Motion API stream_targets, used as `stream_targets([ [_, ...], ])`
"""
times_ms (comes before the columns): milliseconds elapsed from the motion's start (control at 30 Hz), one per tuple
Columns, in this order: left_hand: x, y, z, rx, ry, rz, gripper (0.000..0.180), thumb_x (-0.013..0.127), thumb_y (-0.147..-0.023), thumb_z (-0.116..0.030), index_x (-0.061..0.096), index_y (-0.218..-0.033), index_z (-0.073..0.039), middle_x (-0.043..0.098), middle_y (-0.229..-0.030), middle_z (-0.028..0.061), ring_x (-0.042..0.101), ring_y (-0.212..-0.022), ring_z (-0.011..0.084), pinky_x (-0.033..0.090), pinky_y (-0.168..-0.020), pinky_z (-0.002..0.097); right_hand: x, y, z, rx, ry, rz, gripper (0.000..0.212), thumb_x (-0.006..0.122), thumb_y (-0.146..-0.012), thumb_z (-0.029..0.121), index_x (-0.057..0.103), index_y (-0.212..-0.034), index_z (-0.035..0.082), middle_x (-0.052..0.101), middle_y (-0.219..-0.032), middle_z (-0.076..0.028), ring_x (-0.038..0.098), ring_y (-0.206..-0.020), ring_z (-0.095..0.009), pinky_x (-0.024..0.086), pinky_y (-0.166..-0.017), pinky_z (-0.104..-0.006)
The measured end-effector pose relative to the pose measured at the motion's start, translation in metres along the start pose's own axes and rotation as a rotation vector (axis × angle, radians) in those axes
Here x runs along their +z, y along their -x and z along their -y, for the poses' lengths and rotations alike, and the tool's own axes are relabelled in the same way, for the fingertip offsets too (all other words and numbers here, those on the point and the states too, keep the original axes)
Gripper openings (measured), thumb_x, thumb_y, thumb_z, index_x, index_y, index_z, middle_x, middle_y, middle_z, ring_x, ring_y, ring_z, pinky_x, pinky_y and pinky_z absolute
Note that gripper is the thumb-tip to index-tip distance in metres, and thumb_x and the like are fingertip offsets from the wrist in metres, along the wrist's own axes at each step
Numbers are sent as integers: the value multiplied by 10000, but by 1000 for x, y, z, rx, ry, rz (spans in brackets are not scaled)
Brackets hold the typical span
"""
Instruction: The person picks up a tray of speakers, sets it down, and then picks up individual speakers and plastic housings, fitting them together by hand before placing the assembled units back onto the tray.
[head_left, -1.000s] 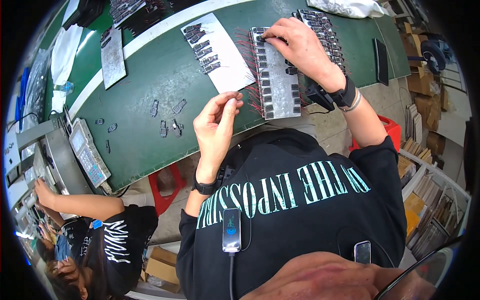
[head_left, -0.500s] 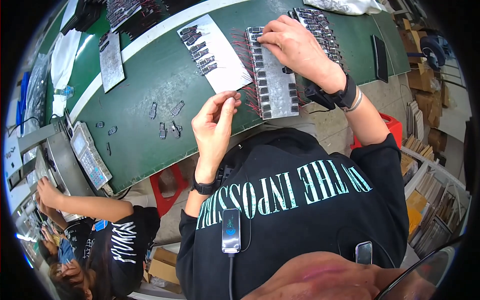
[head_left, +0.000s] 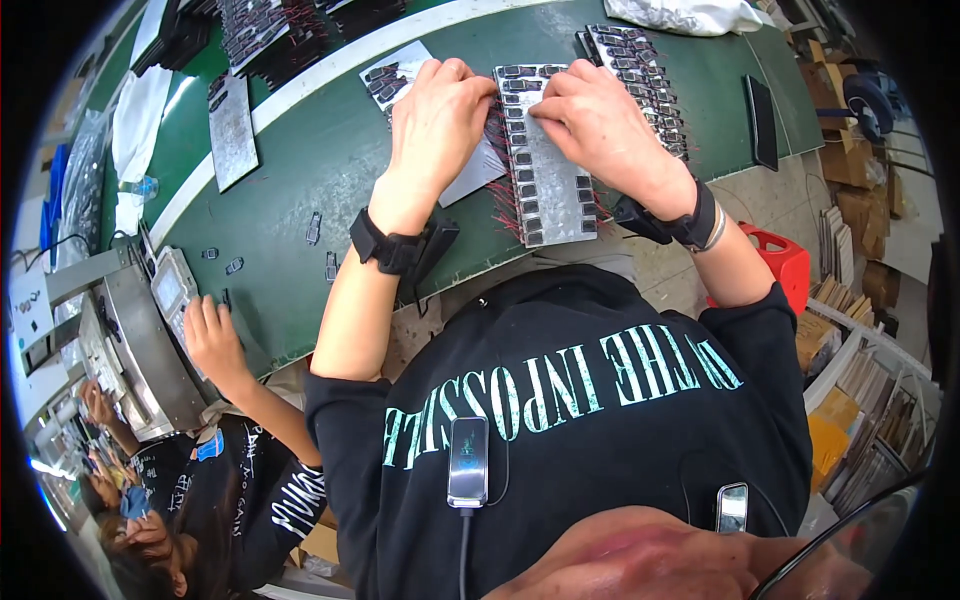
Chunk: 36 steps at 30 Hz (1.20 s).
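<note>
A long metal plate [head_left: 547,190] lies before me, with small black plastic parts [head_left: 524,176] lined along its left and right edges and thin red wires [head_left: 506,205] trailing off the sides. My left hand [head_left: 438,120] is at the plate's upper left edge, thumb and fingertips pinched together by the wires; what lies between them is hidden. Over the plate's upper part, my right hand [head_left: 605,125] has its fingers closed beside the left row of parts, and I cannot make out what they hold. A white plate [head_left: 470,180] with several black parts is partly covered by my left hand.
Another loaded plate [head_left: 640,85] lies to the right, near a black flat device [head_left: 761,122]. Loose black parts [head_left: 314,228] are scattered at left. A co-worker's hand [head_left: 213,340] is beside a keypad device [head_left: 172,285]. A red stool [head_left: 775,262] stands at right.
My left hand has moved up and right to the metal plate's edge. My right hand has shifted slightly down. The co-worker's hand has come over towards the keypad device.
</note>
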<state>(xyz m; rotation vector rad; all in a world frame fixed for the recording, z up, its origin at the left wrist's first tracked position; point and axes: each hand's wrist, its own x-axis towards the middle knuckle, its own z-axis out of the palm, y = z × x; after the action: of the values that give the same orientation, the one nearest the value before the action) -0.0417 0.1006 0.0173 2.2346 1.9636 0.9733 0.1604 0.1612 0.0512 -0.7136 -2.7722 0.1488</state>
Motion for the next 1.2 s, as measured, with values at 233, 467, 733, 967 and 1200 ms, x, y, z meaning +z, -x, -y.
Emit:
stream_targets([
  [233, 1, -5, -1, 35, 14, 59, 126, 696, -808, -131, 729, -916, -75, 647, -935, 44, 608, -952, 239, 542, -762, 389, 5, 5, 1, -10, -8, -36, 119, 689, -809, 82, 744, -907, 44, 623, -873, -42, 566, -910, -221, 455, -805, -352],
  [467, -32, 14, -15, -94, -111, -146, 81, 667, -813, -112, 641, -870, -61, 646, -854, 56, 644, -807, 253, 543, -707, 371, -4, 4, 15, 28, -86, -37, 177, 688, -859, 120, 745, -1006, 40, 676, -951, -46, 604, -883, -231, 484, -806, -343],
  [733, -47, 67, -64, 105, -247, -195, 112, 659, -828, -194, 599, -841, -100, 577, -725, 21, 617, -663, 175, 499, -600, 305, -6, 14, 50, 590, -1491, 284, 330, 580, -1021, 260, 670, -1199, -4, 721, -1033, -60, 656, -880, -110, 538, -815, -285],
  [967, -49, 104, -70, 120, -10, -339, 123, 716, -806, -160, 645, -867, -81, 620, -834, 40, 635, -727, 188, 532, -663, 303, 15, 26, 47, 637, -1633, 374, 296, 543, -1040, 235, 653, -1165, -10, 709, -1032, -77, 666, -893, -119, 544, -847, -283],
  [1200, -75, 150, -9, -374, -312, -189, 177, 753, -790, -120, 700, -948, -58, 663, -972, 84, 607, -991, 292, 518, -819, 399, 2, 24, 43, 549, -1698, 65, 296, 546, -1033, 196, 614, -1215, -27, 700, -1003, -85, 677, -865, -156, 557, -847, -301],
])
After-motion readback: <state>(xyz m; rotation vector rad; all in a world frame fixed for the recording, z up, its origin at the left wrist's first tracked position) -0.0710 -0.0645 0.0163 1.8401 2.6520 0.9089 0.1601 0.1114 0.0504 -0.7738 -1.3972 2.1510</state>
